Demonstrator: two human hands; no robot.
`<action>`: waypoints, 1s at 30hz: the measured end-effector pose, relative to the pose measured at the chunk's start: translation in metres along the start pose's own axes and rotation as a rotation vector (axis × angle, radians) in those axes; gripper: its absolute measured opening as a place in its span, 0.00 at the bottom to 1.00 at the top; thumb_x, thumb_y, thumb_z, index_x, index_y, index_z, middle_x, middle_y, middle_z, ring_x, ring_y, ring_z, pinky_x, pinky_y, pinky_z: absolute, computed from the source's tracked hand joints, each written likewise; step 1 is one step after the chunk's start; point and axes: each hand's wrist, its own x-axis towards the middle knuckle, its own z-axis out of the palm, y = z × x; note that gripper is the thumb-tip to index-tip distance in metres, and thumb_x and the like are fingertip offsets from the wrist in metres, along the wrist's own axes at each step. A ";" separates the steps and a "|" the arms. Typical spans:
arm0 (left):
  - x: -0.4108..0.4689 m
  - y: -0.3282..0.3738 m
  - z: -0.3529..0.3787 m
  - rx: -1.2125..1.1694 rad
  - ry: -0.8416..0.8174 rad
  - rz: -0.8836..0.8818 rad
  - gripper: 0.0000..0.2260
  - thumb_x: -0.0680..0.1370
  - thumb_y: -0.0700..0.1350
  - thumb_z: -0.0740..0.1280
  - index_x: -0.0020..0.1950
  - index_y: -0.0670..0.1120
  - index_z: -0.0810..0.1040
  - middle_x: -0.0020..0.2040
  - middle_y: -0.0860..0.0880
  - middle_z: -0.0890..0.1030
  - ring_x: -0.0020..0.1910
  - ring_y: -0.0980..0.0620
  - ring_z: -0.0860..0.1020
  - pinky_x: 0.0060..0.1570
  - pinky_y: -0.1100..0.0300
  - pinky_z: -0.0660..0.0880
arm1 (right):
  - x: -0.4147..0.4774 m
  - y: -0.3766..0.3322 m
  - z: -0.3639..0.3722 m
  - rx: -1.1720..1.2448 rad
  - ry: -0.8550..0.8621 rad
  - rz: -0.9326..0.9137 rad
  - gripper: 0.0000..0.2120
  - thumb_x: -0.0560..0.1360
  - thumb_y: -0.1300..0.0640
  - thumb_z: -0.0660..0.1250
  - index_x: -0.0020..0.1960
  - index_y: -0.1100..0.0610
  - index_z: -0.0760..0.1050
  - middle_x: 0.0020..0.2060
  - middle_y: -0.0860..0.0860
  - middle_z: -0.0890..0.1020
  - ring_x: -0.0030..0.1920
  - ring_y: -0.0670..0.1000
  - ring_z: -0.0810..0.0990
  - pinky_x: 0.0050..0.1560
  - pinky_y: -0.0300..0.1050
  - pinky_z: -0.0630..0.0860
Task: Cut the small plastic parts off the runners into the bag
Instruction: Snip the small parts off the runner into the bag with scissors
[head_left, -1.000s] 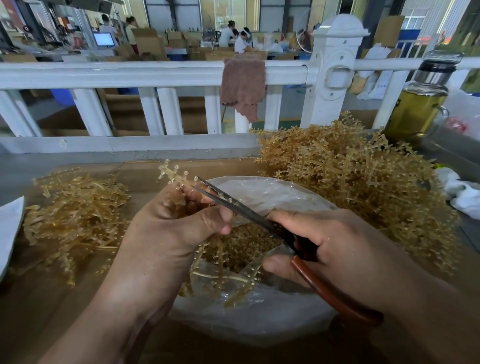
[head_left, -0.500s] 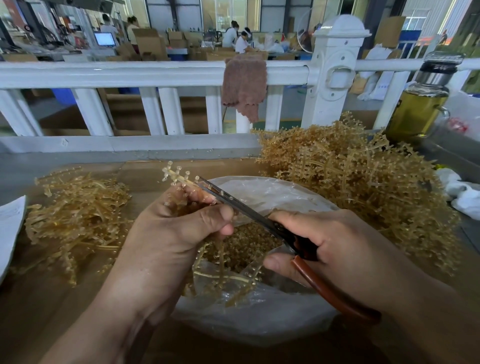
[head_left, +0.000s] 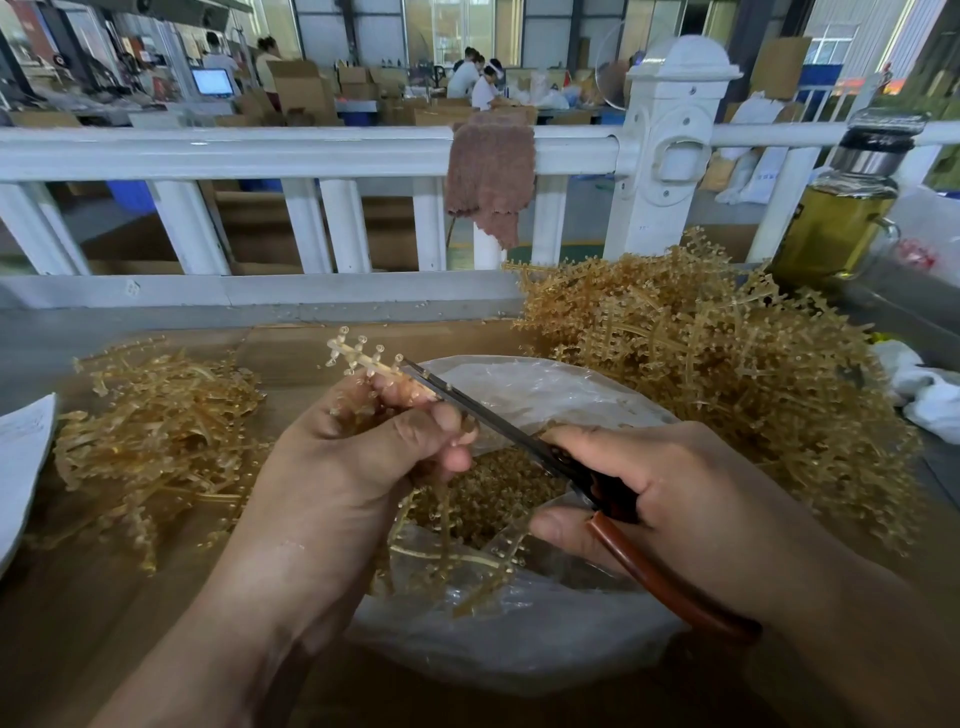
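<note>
My left hand (head_left: 358, 462) grips an amber plastic runner (head_left: 358, 356) whose tip with small parts sticks up past my fingers. More of that runner hangs down into the clear plastic bag (head_left: 519, 639), which holds a heap of cut small parts (head_left: 493, 493). Scissors (head_left: 498, 421) with red-brown handles are held in my right hand (head_left: 670, 493). Their blades lie along the runner's tip, beside my left fingers, above the bag's mouth.
A large pile of uncut runners (head_left: 717, 364) lies at the right, a smaller pile of runners (head_left: 156, 436) at the left. A white railing (head_left: 311, 150) with a brown cloth (head_left: 491, 171) bounds the far side. A jar of yellow liquid (head_left: 841, 208) stands far right, white paper (head_left: 21, 457) far left.
The runner tip and scissor blades have shifted slightly; otherwise both hands stay in the same place over the bag.
</note>
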 end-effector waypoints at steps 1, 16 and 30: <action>0.000 0.000 0.001 -0.006 0.003 0.002 0.06 0.66 0.45 0.79 0.39 0.48 0.84 0.39 0.44 0.83 0.38 0.50 0.82 0.40 0.59 0.80 | 0.000 0.000 0.000 -0.001 0.004 0.000 0.20 0.74 0.30 0.62 0.48 0.47 0.75 0.32 0.44 0.75 0.31 0.47 0.76 0.27 0.39 0.67; 0.000 -0.002 0.000 0.048 -0.015 -0.014 0.06 0.70 0.50 0.76 0.39 0.48 0.86 0.39 0.44 0.84 0.37 0.49 0.81 0.40 0.57 0.79 | 0.001 0.000 0.006 0.021 0.028 -0.008 0.21 0.74 0.32 0.63 0.55 0.47 0.77 0.31 0.44 0.74 0.31 0.48 0.75 0.29 0.50 0.72; 0.002 -0.007 0.000 -0.018 0.003 -0.018 0.05 0.68 0.49 0.75 0.39 0.48 0.86 0.38 0.44 0.84 0.34 0.50 0.81 0.37 0.58 0.79 | 0.001 0.001 0.008 0.006 0.059 -0.002 0.20 0.74 0.33 0.62 0.50 0.48 0.77 0.30 0.45 0.75 0.31 0.48 0.75 0.28 0.47 0.70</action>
